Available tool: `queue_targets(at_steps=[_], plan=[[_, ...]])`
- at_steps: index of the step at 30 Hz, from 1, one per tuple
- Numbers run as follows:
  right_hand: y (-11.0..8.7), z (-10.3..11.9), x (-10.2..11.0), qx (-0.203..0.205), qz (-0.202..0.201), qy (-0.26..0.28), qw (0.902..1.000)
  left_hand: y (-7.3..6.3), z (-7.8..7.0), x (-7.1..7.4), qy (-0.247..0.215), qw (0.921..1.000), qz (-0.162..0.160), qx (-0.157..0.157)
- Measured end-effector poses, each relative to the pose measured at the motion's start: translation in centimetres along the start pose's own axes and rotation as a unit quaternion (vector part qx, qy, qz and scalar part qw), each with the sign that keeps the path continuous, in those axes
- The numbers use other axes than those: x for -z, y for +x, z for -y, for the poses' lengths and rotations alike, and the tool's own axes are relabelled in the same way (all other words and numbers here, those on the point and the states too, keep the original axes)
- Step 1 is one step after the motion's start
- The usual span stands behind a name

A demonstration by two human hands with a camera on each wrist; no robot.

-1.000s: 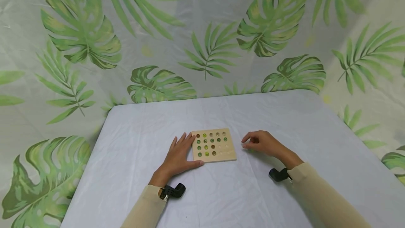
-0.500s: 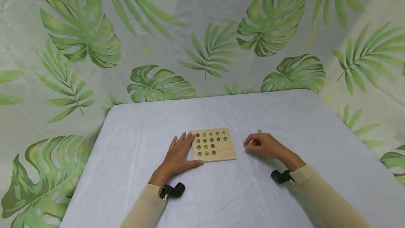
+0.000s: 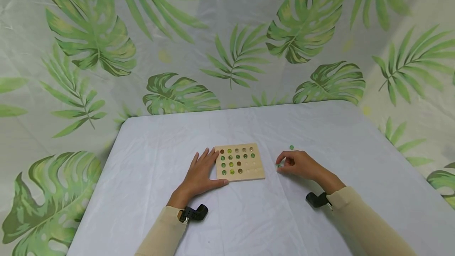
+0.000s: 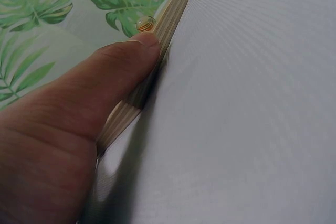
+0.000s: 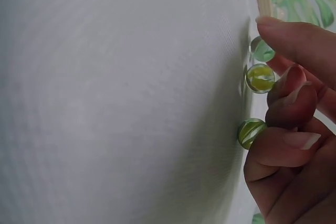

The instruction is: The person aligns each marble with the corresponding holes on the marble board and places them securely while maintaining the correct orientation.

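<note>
Right fingers point(image 5: 303, 44) around pale green marble point(image 5: 262, 50), yellow-streaked marble point(image 5: 260, 78) just beside.

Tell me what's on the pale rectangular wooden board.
The board carries round green, yellow and brown glass marbles in rows; the bare left hand hides part of its left edge.

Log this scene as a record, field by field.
Left hand: against left side of wooden board, thumb at near edge
Right hand: right of board, fingers curled, fingertips at a green marble; grip unclear
Seated marbles: back two rows full; front two each leave two right hollows bare
Far marble: green, beyond right hand
Yellow marble: beside right hand's fingers
</note>
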State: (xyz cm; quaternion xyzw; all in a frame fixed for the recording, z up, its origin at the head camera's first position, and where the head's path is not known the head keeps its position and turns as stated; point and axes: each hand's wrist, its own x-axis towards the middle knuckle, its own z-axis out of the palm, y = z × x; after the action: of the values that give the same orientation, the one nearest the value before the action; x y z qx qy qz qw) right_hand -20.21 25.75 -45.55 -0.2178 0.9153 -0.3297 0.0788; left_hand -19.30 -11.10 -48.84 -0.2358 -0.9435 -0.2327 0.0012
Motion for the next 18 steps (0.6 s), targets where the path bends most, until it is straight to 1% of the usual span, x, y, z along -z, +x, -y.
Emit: queue_targets(at_steps=[3,14,18], plan=[[-0.04,-0.03,0.0,-0.002,-0.001,-0.001,1.0,0.01,0.02,-0.02,0.0,1.0,0.004,0.002],[-0.13,-0.3,0.08,-0.005,-0.001,0.002,1.0,0.02,0.06,-0.12,-0.002,1.0,-0.004,-0.002],[-0.15,-0.34,0.09,-0.003,-0.001,0.008,1.0,-0.05,-0.02,-0.01,-0.007,0.9999,-0.012,-0.007]])
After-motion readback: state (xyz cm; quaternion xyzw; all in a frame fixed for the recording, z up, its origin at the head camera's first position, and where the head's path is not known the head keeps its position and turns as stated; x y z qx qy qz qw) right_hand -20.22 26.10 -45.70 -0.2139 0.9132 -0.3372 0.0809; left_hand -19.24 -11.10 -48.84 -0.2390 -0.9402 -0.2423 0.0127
